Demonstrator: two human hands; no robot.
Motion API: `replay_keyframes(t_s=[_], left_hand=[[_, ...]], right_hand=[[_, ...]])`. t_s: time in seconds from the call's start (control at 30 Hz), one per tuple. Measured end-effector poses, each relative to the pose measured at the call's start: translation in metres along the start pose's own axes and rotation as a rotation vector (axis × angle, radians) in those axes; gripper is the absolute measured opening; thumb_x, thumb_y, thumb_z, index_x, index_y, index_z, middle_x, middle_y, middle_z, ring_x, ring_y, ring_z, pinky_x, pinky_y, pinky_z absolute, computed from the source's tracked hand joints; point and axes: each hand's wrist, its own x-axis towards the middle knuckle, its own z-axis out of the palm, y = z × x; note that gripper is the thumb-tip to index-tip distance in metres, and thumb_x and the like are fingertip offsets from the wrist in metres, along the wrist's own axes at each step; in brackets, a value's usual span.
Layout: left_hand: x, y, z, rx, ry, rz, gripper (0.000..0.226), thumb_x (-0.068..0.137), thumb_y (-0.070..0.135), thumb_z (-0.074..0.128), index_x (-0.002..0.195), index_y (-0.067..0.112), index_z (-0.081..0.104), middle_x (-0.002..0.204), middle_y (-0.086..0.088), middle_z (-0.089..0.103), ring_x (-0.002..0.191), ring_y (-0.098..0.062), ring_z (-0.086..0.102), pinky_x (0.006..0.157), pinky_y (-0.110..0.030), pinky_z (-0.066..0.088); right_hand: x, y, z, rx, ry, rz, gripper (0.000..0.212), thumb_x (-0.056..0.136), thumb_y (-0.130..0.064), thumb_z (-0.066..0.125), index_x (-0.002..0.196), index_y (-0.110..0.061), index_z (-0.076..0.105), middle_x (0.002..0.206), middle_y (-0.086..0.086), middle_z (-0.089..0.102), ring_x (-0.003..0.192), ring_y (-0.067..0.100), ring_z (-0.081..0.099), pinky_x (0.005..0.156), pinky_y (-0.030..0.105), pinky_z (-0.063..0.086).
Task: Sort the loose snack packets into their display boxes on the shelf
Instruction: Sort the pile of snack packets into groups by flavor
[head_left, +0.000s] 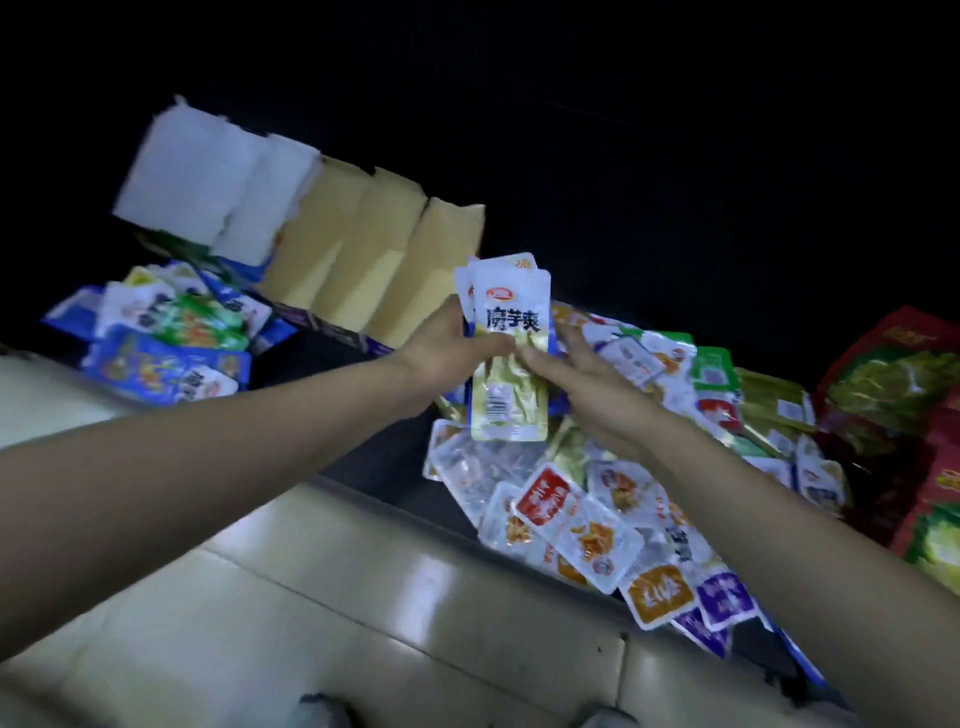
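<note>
My left hand (441, 343) grips a small stack of white and yellow-green snack packets (511, 312), held upright over the shelf. My right hand (587, 384) pinches the same stack from the right, at its middle. Below the stack, a yellow-green packet (506, 405) with a barcode hangs down. Under and to the right of both hands lies a heap of loose packets (587, 519) in red, orange, purple and clear wrappers. Behind my left hand, open display boxes (363, 260) stand with brown flaps raised. Another box at the left holds blue and green packets (171, 338).
Large red and green bags (904, 395) lie at the right end of the shelf. White box flaps (208, 176) stick up at the back left. Pale floor tiles (311, 613) run below the shelf's edge. The space above the shelf is dark.
</note>
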Motion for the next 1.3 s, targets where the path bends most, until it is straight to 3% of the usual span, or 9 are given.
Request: replay_keyframes(t_s=[0.07,0.17,0.37,0.47,0.6,0.87,1.0,1.2,1.3], left_hand=[[-0.012,-0.007,-0.030,-0.074,0.074,-0.058,0.019,0.094,0.006,0.057,0.100,0.023,0.056,0.102,-0.001,0.070,0.084,-0.011,0.068,0.075,-0.025,0.057],[-0.026,-0.036,-0.070,-0.186,0.242,-0.183,0.021,0.093,0.016,0.058,0.114,0.016,0.056,0.104,-0.002,0.071,0.082,-0.011,0.068,0.068,-0.022,0.054],[-0.048,-0.101,-0.154,0.035,0.506,-0.366,0.066,0.081,0.074,0.047,0.112,0.016,0.058,0.116,-0.006,0.060,0.106,-0.027,0.057,0.096,-0.043,0.045],[-0.065,-0.128,-0.199,0.439,0.659,-0.294,0.046,0.089,0.056,0.050,0.105,0.014,0.060,0.109,-0.010,0.058,0.109,-0.029,0.053,0.085,-0.038,0.041],[-0.075,-0.149,-0.240,0.771,0.624,-0.279,0.049,0.090,0.033,0.061,0.134,0.012,0.052,0.139,-0.014,0.047,0.135,-0.033,0.032,0.106,-0.041,0.031],[-0.079,-0.162,-0.286,0.759,0.545,-0.277,0.060,0.090,0.038,0.056,0.143,0.014,0.043,0.150,-0.007,0.041,0.141,-0.032,0.027,0.114,-0.036,0.022],[-0.081,-0.169,-0.295,0.718,0.579,-0.240,0.061,0.091,0.026,0.060,0.146,0.013,0.037,0.150,-0.006,0.041,0.145,-0.030,0.019,0.114,-0.035,0.020],[-0.080,-0.170,-0.300,0.768,0.599,-0.144,0.078,0.092,0.028,0.061,0.155,0.022,0.015,0.162,-0.008,0.008,0.146,-0.028,0.016,0.115,-0.039,0.021],[-0.075,-0.169,-0.302,0.777,0.601,-0.162,0.079,0.091,0.028,0.061,0.154,0.028,0.013,0.162,-0.007,0.002,0.146,-0.028,0.014,0.114,-0.041,0.023]], right_hand=[[0.015,0.000,0.035,0.017,-0.126,0.004,0.047,0.096,-0.020,0.058,0.137,-0.027,0.039,0.123,-0.009,0.061,0.102,0.003,0.065,0.081,0.021,0.055],[0.037,-0.003,0.086,0.075,-0.199,0.030,0.040,0.096,-0.012,0.057,0.135,-0.017,0.048,0.115,0.002,0.067,0.093,0.010,0.068,0.068,0.022,0.057],[0.092,-0.004,0.152,-0.103,-0.170,-0.014,0.040,0.092,-0.005,0.062,0.131,-0.010,0.052,0.123,0.010,0.066,0.111,0.024,0.064,0.099,0.039,0.051],[0.114,-0.014,0.179,-0.178,-0.111,-0.054,0.042,0.092,-0.004,0.063,0.130,-0.013,0.050,0.125,0.009,0.064,0.116,0.025,0.062,0.101,0.040,0.049],[0.146,-0.041,0.218,-0.164,-0.170,-0.149,0.049,0.091,-0.006,0.064,0.136,-0.015,0.046,0.129,0.005,0.061,0.117,0.019,0.061,0.102,0.036,0.048],[0.209,-0.090,0.286,-0.063,-0.309,-0.265,0.048,0.091,-0.018,0.067,0.134,-0.020,0.045,0.132,0.007,0.060,0.121,0.023,0.058,0.105,0.042,0.046],[0.230,-0.070,0.299,-0.534,-0.219,-0.141,0.054,0.094,-0.018,0.063,0.138,-0.006,0.033,0.126,0.007,0.055,0.112,0.021,0.056,0.083,0.017,0.048],[0.240,-0.045,0.322,-0.793,-0.086,-0.346,0.047,0.095,-0.016,0.061,0.132,-0.003,0.035,0.121,0.007,0.049,0.100,0.020,0.051,0.069,0.022,0.032],[0.244,-0.044,0.335,-0.830,-0.008,-0.501,0.041,0.092,-0.014,0.063,0.128,-0.007,0.044,0.129,0.013,0.044,0.108,0.025,0.052,0.082,0.030,0.039]])
